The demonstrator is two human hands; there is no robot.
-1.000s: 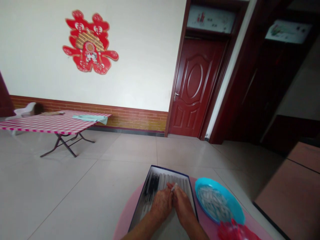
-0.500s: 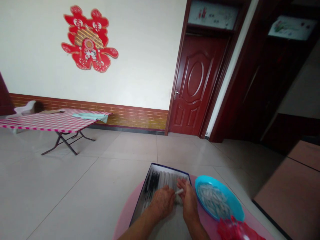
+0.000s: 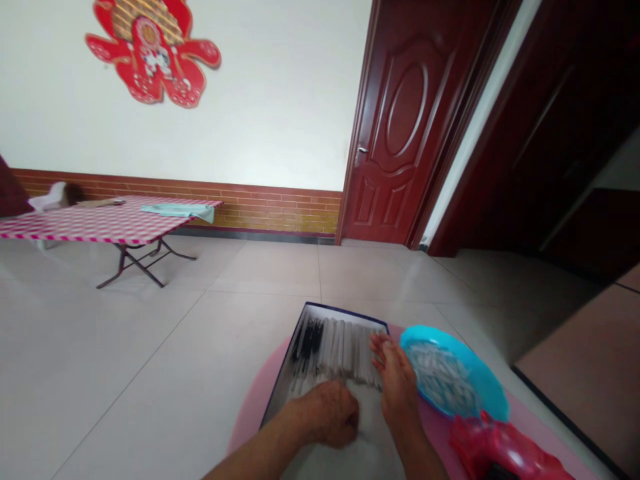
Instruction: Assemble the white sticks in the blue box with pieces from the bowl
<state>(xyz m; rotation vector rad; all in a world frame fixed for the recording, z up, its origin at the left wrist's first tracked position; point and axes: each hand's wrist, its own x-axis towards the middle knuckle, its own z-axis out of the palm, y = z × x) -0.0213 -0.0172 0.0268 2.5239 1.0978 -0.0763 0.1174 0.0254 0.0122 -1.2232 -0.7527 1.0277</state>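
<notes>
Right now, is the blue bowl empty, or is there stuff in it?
Not empty: the blue bowl holds a pile of small white pieces spread across its bottom.

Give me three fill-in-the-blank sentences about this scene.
The shallow dish of white pieces is ____. The plastic bag beside it is ____. The hand nearest the dish is the person's ____ one.

Missing words: blue, red, right.

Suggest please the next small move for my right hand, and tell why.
Probably your right hand should take one white piece from the blue plate: it looks empty and open, and lies beside the plate, next to the rows in the box.
</notes>
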